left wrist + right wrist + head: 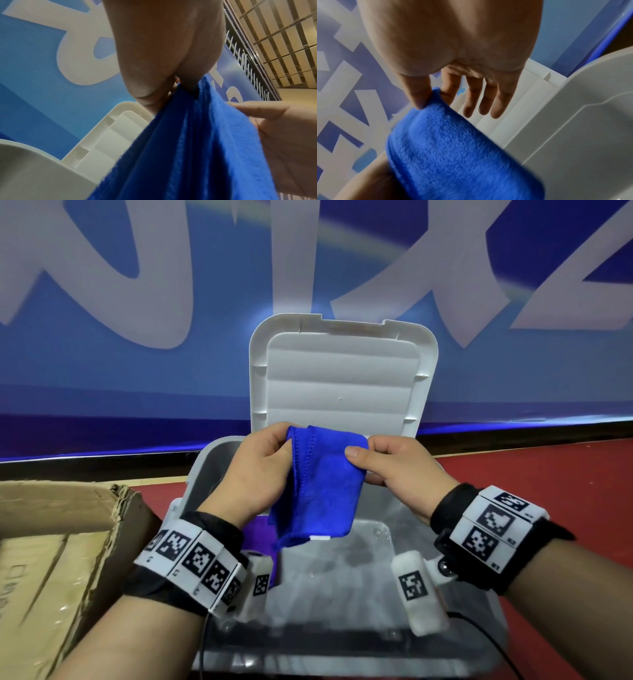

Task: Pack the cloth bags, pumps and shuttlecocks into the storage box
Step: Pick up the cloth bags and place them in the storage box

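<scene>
The storage box (404, 529) sits on the red floor, lid (342, 371) up at 12 o'clock. Above it hangs a blue cloth bag (318, 487), pinched by the left hand (253, 474) and right hand (397, 467).

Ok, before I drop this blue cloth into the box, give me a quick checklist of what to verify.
1. Lid open: ok, it stands upright behind the box.
2. Blue cloth held: ok, left hand and right hand each pinch a top corner.
3. Cloth above the storage box: ok.
4. Free floor space inside: ok, a purple item lies at the left.
5. Cloth fully folded: cannot tell.
</scene>
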`<move>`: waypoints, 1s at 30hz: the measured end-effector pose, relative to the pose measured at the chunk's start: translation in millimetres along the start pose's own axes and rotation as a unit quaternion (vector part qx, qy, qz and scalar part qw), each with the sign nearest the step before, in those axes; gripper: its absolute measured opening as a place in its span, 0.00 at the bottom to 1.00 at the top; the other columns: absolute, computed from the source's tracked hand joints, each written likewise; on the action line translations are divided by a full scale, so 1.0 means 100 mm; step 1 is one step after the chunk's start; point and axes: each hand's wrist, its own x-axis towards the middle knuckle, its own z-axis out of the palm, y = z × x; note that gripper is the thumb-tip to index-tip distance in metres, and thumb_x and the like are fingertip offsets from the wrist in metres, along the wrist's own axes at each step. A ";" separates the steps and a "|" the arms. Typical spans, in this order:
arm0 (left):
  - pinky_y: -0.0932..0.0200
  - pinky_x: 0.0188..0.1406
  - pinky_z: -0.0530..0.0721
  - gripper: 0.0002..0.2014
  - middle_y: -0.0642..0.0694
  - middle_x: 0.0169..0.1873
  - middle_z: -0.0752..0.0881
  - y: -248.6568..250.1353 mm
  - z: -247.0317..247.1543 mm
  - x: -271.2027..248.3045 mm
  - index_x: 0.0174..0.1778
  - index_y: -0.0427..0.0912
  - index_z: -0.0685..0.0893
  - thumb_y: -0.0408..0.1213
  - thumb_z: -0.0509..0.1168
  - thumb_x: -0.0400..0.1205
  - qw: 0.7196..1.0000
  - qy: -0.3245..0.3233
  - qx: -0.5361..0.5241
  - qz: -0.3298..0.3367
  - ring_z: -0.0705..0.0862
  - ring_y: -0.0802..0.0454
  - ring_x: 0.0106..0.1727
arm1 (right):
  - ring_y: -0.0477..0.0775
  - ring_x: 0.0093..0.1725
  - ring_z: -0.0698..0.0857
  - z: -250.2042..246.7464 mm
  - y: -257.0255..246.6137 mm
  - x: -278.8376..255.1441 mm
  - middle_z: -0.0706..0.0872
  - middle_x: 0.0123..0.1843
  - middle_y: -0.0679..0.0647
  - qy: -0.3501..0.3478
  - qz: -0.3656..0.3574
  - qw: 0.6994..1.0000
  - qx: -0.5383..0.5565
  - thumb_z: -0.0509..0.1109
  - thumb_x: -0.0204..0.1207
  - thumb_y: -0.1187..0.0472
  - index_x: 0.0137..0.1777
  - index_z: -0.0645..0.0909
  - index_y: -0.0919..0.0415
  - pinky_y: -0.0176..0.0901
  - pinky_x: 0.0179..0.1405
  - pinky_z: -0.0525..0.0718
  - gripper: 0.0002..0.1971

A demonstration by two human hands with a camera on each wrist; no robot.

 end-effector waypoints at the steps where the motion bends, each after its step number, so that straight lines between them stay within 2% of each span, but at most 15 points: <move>1: 0.42 0.44 0.82 0.07 0.36 0.42 0.89 -0.01 0.00 0.00 0.45 0.42 0.88 0.32 0.64 0.82 1.000 0.013 -0.007 0.001 0.83 0.49 0.41 | 0.55 0.43 0.78 -0.01 0.01 0.00 0.80 0.41 0.62 -0.015 0.006 1.000 0.022 0.78 0.69 0.52 0.47 0.76 0.83 0.66 0.62 0.80 0.29; 3: 0.52 0.43 0.82 0.10 0.44 0.40 0.90 -0.01 0.00 0.01 0.44 0.42 0.87 0.23 0.64 0.81 0.999 0.033 -0.038 0.012 0.85 0.52 0.41 | 0.54 0.45 0.81 -0.01 0.01 -0.03 0.84 0.43 0.62 -0.047 0.014 0.998 0.029 0.76 0.73 0.60 0.51 0.81 0.80 0.57 0.59 0.83 0.19; 5: 0.57 0.42 0.83 0.12 0.46 0.41 0.91 0.04 0.02 -0.01 0.45 0.40 0.87 0.19 0.64 0.80 0.997 0.032 -0.071 0.026 0.86 0.52 0.41 | 0.44 0.40 0.83 0.00 0.04 -0.03 0.89 0.39 0.53 -0.060 0.006 0.998 -0.025 0.76 0.74 0.61 0.48 0.87 0.68 0.44 0.53 0.86 0.09; 7: 0.59 0.39 0.83 0.13 0.47 0.40 0.90 0.05 0.06 -0.02 0.45 0.42 0.87 0.19 0.64 0.79 0.995 0.024 -0.095 0.032 0.86 0.52 0.40 | 0.38 0.36 0.84 0.04 0.07 -0.05 0.90 0.36 0.46 -0.053 -0.007 0.996 -0.067 0.74 0.76 0.62 0.47 0.88 0.57 0.33 0.46 0.82 0.02; 10: 0.58 0.39 0.85 0.13 0.47 0.41 0.90 0.05 0.09 -0.01 0.45 0.43 0.87 0.19 0.65 0.79 0.992 0.010 -0.118 0.038 0.86 0.51 0.40 | 0.44 0.54 0.87 0.04 0.08 -0.05 0.91 0.51 0.51 0.000 -0.038 0.997 -0.069 0.76 0.74 0.64 0.54 0.88 0.55 0.42 0.62 0.82 0.10; 11: 0.57 0.40 0.85 0.14 0.46 0.41 0.91 0.05 0.09 -0.01 0.44 0.44 0.87 0.19 0.66 0.79 0.992 0.007 -0.118 0.042 0.86 0.51 0.41 | 0.45 0.56 0.87 0.04 0.06 -0.06 0.91 0.53 0.51 0.009 -0.053 0.997 -0.046 0.76 0.73 0.65 0.55 0.88 0.57 0.41 0.63 0.82 0.11; 14: 0.62 0.37 0.83 0.13 0.48 0.40 0.91 0.06 0.05 0.00 0.45 0.44 0.88 0.20 0.67 0.79 0.991 -0.003 -0.119 0.056 0.87 0.54 0.39 | 0.45 0.47 0.88 0.02 -0.03 -0.09 0.91 0.49 0.55 0.013 -0.070 0.997 0.037 0.73 0.75 0.68 0.54 0.88 0.66 0.35 0.51 0.86 0.09; 16: 0.64 0.38 0.82 0.10 0.46 0.42 0.91 0.06 0.02 0.00 0.48 0.42 0.87 0.22 0.68 0.78 0.991 -0.017 -0.127 0.048 0.86 0.54 0.40 | 0.45 0.41 0.88 0.00 -0.06 -0.10 0.91 0.42 0.53 0.012 -0.079 0.995 0.063 0.72 0.76 0.69 0.51 0.87 0.68 0.37 0.45 0.88 0.07; 19: 0.54 0.48 0.79 0.14 0.41 0.46 0.89 0.04 -0.02 0.01 0.50 0.42 0.89 0.32 0.62 0.74 0.985 -0.035 -0.167 -0.001 0.83 0.46 0.46 | 0.41 0.32 0.85 0.00 -0.07 -0.11 0.89 0.32 0.48 0.014 -0.087 0.994 0.067 0.71 0.77 0.70 0.48 0.86 0.71 0.36 0.35 0.86 0.05; 21: 0.51 0.51 0.78 0.15 0.40 0.49 0.89 0.03 -0.04 0.02 0.49 0.44 0.91 0.42 0.60 0.75 0.980 -0.048 -0.191 -0.028 0.83 0.45 0.49 | 0.47 0.39 0.87 0.00 -0.06 -0.11 0.91 0.39 0.59 0.024 -0.094 0.993 0.060 0.73 0.76 0.68 0.47 0.87 0.71 0.45 0.43 0.88 0.05; 23: 0.58 0.48 0.81 0.16 0.44 0.48 0.89 0.01 -0.04 0.01 0.51 0.45 0.90 0.49 0.65 0.75 0.983 -0.062 -0.170 -0.024 0.84 0.51 0.48 | 0.52 0.43 0.85 0.01 -0.06 -0.11 0.88 0.48 0.71 0.032 -0.103 0.993 0.050 0.74 0.75 0.68 0.48 0.87 0.74 0.54 0.49 0.86 0.08; 25: 0.60 0.49 0.84 0.15 0.45 0.49 0.90 0.00 -0.02 0.00 0.56 0.38 0.87 0.39 0.72 0.75 0.988 -0.074 -0.135 -0.006 0.88 0.52 0.49 | 0.52 0.45 0.85 0.02 -0.07 -0.11 0.87 0.50 0.72 0.035 -0.103 0.993 0.043 0.74 0.74 0.68 0.49 0.87 0.74 0.53 0.50 0.85 0.08; 27: 0.55 0.54 0.85 0.14 0.39 0.51 0.91 -0.03 -0.01 0.01 0.59 0.31 0.84 0.26 0.72 0.77 0.991 -0.070 -0.110 0.001 0.89 0.47 0.53 | 0.49 0.44 0.87 0.02 -0.07 -0.12 0.90 0.47 0.67 0.035 -0.100 0.993 0.047 0.74 0.74 0.70 0.48 0.88 0.69 0.46 0.48 0.86 0.05; 29: 0.49 0.58 0.86 0.15 0.34 0.53 0.90 -0.03 0.01 0.02 0.60 0.27 0.82 0.23 0.71 0.77 0.992 -0.065 -0.109 0.005 0.88 0.43 0.56 | 0.49 0.46 0.89 0.03 -0.03 -0.10 0.91 0.48 0.60 0.046 -0.088 0.993 0.057 0.75 0.72 0.71 0.51 0.86 0.65 0.41 0.48 0.88 0.08; 30: 0.48 0.58 0.87 0.16 0.33 0.53 0.89 -0.04 0.02 0.02 0.59 0.26 0.82 0.24 0.71 0.76 0.992 -0.062 -0.112 0.004 0.88 0.42 0.54 | 0.52 0.49 0.89 0.04 0.00 -0.08 0.91 0.50 0.60 0.054 -0.076 0.994 0.063 0.77 0.71 0.71 0.54 0.83 0.65 0.43 0.50 0.88 0.12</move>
